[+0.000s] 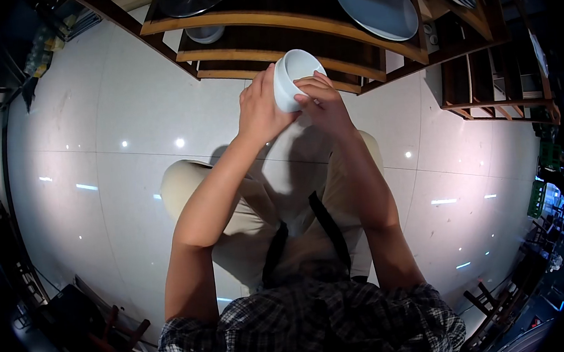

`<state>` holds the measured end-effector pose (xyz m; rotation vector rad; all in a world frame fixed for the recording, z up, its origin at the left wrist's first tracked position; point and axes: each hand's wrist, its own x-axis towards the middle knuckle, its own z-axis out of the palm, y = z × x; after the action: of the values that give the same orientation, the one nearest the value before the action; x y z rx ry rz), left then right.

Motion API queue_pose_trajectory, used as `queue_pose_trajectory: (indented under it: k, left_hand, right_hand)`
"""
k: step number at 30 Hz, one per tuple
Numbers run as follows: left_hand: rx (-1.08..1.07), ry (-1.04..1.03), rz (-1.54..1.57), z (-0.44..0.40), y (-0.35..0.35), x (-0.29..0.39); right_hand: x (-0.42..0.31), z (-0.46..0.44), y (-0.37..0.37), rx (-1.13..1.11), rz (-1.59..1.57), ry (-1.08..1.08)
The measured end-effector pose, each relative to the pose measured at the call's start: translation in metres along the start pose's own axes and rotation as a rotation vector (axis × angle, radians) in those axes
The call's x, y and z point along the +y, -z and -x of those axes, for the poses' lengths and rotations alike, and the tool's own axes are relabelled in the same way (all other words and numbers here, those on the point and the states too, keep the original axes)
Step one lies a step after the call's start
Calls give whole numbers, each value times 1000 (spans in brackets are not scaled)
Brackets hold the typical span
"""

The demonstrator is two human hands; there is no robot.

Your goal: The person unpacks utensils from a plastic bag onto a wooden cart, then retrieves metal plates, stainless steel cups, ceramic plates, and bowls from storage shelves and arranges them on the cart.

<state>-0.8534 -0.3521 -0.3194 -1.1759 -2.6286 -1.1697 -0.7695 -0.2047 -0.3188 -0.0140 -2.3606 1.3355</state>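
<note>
Two white bowls [283, 90], apparently nested one in the other, are tilted between my hands in front of the wooden shelf. My left hand [262, 107] is wrapped round their outer side, and its fingertips are partly hidden behind them. My right hand [324, 105] grips the near right rim, with fingers reaching over into the mouth of the inner bowl [300, 62]. Both hands are above the floor, between and beyond my bent knees.
Wooden shelving [268, 19] spans the space ahead, with a large grey-white plate [376, 5] on its upper level and a white bowl [205, 34] lower left. Another wooden rack [499, 86] stands at the right. Pale glossy tiles [129, 189] cover the floor. Stools stand at the lower edges.
</note>
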Motion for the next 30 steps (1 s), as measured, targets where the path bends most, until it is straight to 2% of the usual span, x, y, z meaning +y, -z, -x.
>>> queue_pose_trajectory:
  k: [5, 13, 19, 21, 22, 23, 24, 25, 27, 28, 30]
  left_hand:
    - [-50, -35, -9, -3, 4, -5]
    - [-149, 33, -20, -2, 11, -6]
    - [-179, 111, -13, -2, 13, -10]
    - [-178, 135, -29, -1, 12, -11]
    - [-115, 52, -112, 0, 10, -12]
    - [-51, -32, -195, 2, 9, -14]
    - [-49, -32, -194, 2, 9, -13]
    - [-12, -40, -177, 2, 9, -11]
    - [26, -42, -163, 2, 13, -11]
    - [4, -23, -121, 0, 15, -11]
    - [-20, -6, -74, -2, 16, -11]
  right_hand:
    - [6, 1, 0, -18, -12, 14]
    - [7, 1, -5, -39, -7, 30]
    - [-15, -1, -18, 76, 220, -39]
    - [-22, 0, -23, 85, 205, -183]
    - [-24, 0, -26, 85, 207, -182]
    - [-25, -1, -31, 52, 195, -286]
    - [-27, -3, -33, 18, 181, -390]
    - [-28, -5, -33, 16, 182, -388]
    - [-32, -8, -34, 31, -70, -544]
    - [-30, -8, -35, 28, -70, -546]
    - [-25, -10, -34, 113, -77, -339]
